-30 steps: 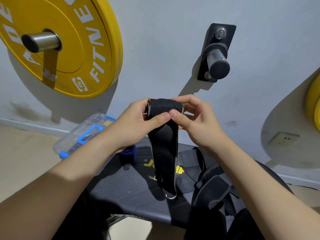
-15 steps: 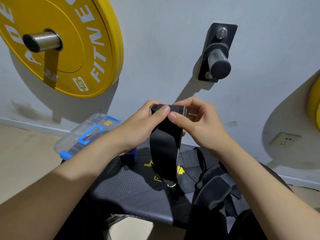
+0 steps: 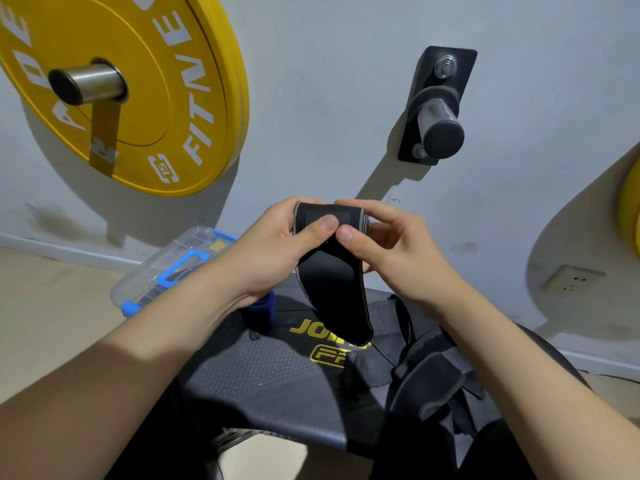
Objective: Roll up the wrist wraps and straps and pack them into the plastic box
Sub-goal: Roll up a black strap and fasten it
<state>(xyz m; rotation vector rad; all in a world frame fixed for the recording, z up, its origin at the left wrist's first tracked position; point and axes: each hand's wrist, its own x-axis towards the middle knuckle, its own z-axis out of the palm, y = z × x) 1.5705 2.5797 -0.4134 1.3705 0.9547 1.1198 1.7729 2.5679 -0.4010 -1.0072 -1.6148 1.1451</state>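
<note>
Fingers (image 3: 311, 235) of left hand (image 3: 270, 249), right hand (image 3: 398, 249) — tight around smooth black wrap (image 3: 332, 289), rolled top.

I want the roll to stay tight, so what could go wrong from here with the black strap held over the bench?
1. The left hand and right hand pinch the black strap at its rolled top in mid-air while the tail hangs loose. A thumb slip could let the roll unwind.
2. The plastic box looks closed, so opening it may take one hand off the roll, which might then loosen.
</note>
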